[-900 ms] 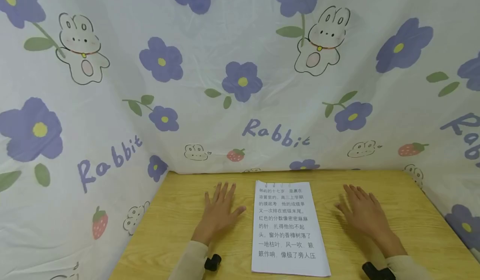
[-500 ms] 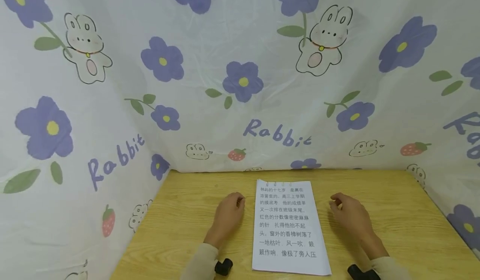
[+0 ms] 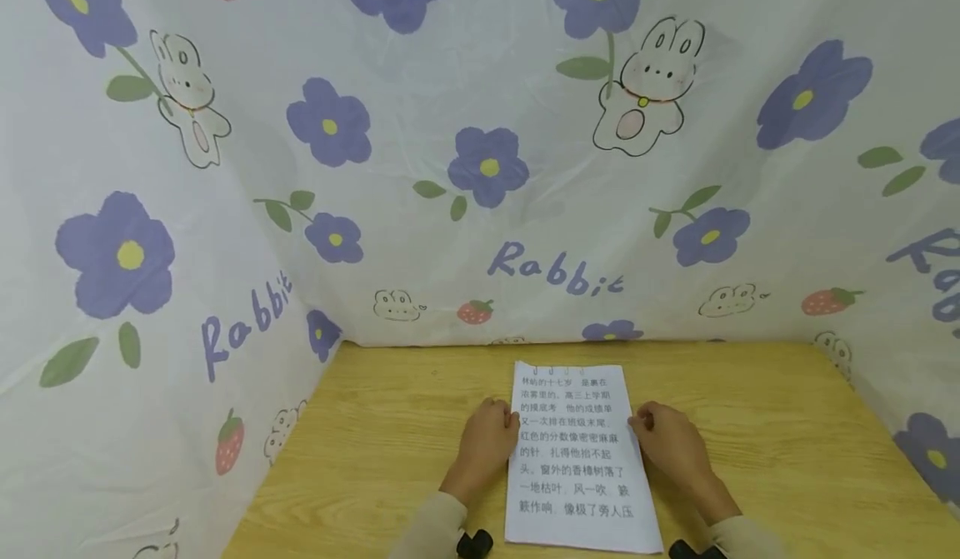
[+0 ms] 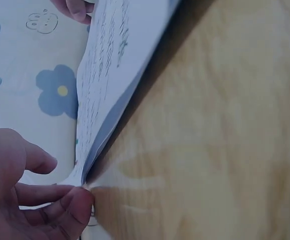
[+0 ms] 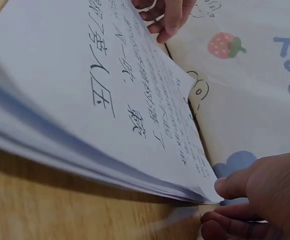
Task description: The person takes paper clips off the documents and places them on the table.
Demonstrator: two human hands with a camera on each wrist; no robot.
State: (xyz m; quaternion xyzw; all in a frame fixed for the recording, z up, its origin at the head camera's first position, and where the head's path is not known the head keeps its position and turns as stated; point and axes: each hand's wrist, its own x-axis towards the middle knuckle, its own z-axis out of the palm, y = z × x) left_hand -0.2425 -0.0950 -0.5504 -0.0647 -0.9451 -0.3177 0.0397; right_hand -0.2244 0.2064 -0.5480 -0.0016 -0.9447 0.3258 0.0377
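Note:
A ring-bound notepad (image 3: 570, 529) with printed Chinese text lies on the wooden table, its rings toward the far end. Its left edge is held by my left hand (image 3: 486, 441), fingers curled. In the left wrist view, the fingertips (image 4: 82, 202) meet the pad's edge, with one digit raised above the page. On the opposite edge, my right hand (image 3: 672, 444) grips the pad; the right wrist view has the thumb (image 5: 230, 185) on top and other fingers below. Several sheets fan slightly apart along the near edge in that view.
The wooden tabletop (image 3: 390, 426) extends on both sides of the pad. A white cloth (image 3: 405, 234) with purple flowers, rabbits and strawberries hangs behind and at both sides. Black wrist devices (image 3: 475, 544) sit by the sleeves.
Both hands were spread flat-fingered on either side of the notepad, then curled and moved inward to its side edges, which they now hold. The notepad stays in place; the head view shifts slightly.

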